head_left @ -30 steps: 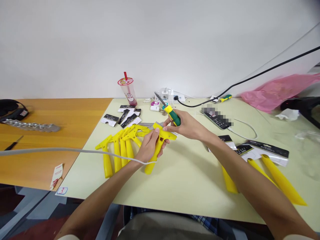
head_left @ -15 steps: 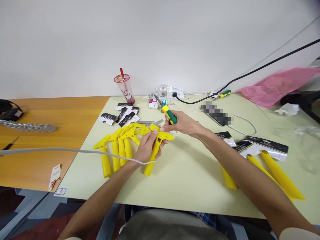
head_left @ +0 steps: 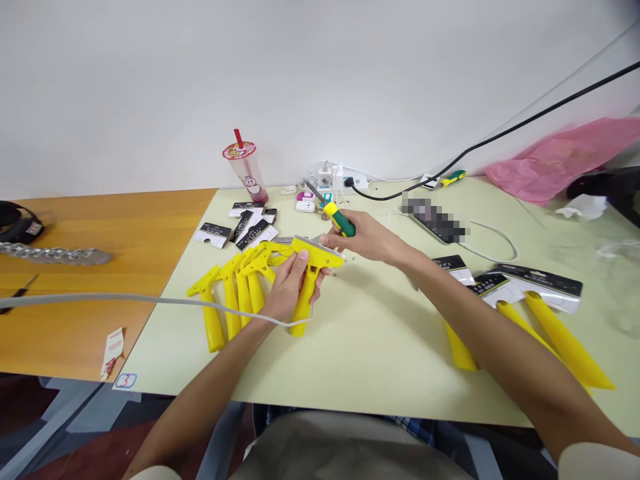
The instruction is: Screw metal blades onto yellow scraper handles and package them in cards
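Observation:
A yellow scraper [head_left: 318,256] is gripped in my left hand [head_left: 290,283], its handle pointing down toward me and its broad head at the top. My right hand [head_left: 367,235] is closed around a screwdriver [head_left: 343,221] with a green and yellow handle; the shaft points up and to the left, away from the scraper. The right fingertips are at the scraper head's upper edge, and whether they pinch a small part there I cannot make out. Several more yellow scrapers [head_left: 212,320] lie side by side just left of my left hand.
Card packages [head_left: 257,233] lie behind the scrapers, near a drink cup [head_left: 249,175]. A power strip [head_left: 325,179] stands by the wall. To the right are a phone [head_left: 435,221], another screwdriver [head_left: 453,178], yellow handles [head_left: 567,340] and a pink bag [head_left: 545,163]. A grey cable [head_left: 150,299] crosses over my left forearm.
The scraper's head has turned in my left hand, so its broad face and long edge show more now. My right hand still holds the screwdriver near it. The view has shifted slightly.

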### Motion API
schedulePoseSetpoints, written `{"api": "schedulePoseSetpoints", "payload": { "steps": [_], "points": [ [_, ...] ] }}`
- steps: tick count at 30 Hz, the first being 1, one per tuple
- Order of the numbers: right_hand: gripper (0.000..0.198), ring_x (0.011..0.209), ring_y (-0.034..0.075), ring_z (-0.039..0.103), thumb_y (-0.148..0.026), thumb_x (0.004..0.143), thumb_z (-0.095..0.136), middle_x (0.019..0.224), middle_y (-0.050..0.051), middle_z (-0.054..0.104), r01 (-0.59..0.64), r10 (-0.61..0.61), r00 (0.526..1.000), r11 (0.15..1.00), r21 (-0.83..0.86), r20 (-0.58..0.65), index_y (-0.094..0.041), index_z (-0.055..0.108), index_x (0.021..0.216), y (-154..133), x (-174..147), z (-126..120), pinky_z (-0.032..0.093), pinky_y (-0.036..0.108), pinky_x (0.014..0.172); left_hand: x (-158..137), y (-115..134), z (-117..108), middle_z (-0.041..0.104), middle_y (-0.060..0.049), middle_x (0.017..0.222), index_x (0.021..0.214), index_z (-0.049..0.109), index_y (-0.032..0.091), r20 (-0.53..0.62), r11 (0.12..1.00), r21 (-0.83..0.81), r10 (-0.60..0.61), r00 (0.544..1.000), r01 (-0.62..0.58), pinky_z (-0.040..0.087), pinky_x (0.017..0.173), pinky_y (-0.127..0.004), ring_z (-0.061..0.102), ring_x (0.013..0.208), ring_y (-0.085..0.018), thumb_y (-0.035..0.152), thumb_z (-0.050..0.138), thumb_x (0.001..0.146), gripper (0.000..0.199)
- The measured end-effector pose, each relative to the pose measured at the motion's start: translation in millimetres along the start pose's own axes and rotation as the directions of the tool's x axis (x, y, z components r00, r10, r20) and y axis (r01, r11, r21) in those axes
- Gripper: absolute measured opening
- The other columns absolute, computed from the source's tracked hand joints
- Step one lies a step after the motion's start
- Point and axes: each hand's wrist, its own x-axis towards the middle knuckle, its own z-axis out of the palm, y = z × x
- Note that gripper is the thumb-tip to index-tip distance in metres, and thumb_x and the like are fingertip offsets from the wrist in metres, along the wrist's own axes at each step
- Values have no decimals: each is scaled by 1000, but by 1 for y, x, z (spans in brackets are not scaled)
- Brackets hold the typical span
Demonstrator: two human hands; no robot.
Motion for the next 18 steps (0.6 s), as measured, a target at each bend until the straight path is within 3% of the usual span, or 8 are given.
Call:
{"api": "schedulePoseSetpoints", "payload": {
  "steps": [3, 7, 12, 15, 18],
  "points": [
    [49, 81, 23, 69, -71, 93, 72, 91, 6, 75, 38, -44, 998, 986, -164, -34, -23, 63, 89, 7, 3, -17, 48, 34, 71, 5, 7, -3, 72, -5, 84, 95, 64, 19, -121, 994, -33, 101, 988, -105, 43, 41, -23, 55, 56, -11, 66, 69, 97, 47],
    [47, 76, 21, 65, -67, 99, 63, 86, 5, 74, 42, -16, 996, 946, -321, 84, -22, 64, 85, 24, 7, -31, 42, 32, 69, 12, 12, -7, 74, -8, 89, 95, 64, 19, -247, 977, -87, 169, 954, -195, 41, 39, -22, 58, 60, -13, 69, 72, 93, 50],
    [31, 71, 19, 58, -46, 89, 72, 82, 3, 71, 88, 53, 968, 847, -524, 247, -24, 52, 82, 46, 13, -25, 36, 32, 66, 16, 9, -9, 74, -9, 90, 97, 66, 18, -267, 969, -147, 156, 951, -200, 41, 38, -22, 59, 60, -13, 65, 71, 95, 47],
    [29, 80, 21, 67, -33, 79, 78, 94, 3, 79, 84, 106, 930, 870, -485, 351, -25, 52, 88, 56, 14, -21, 44, 32, 73, 17, 4, -10, 74, -9, 89, 97, 66, 17, -262, 964, -176, 149, 954, -199, 40, 37, -21, 59, 61, -13, 61, 71, 95, 44],
    [26, 87, 23, 72, -27, 79, 76, 99, 2, 82, 84, 109, 920, 884, -460, 377, -26, 52, 88, 61, 15, -20, 49, 33, 79, 18, 1, -11, 74, -9, 90, 98, 66, 17, -246, 964, -197, 128, 961, -179, 40, 38, -20, 59, 62, -13, 58, 71, 95, 42]
  ]
}}
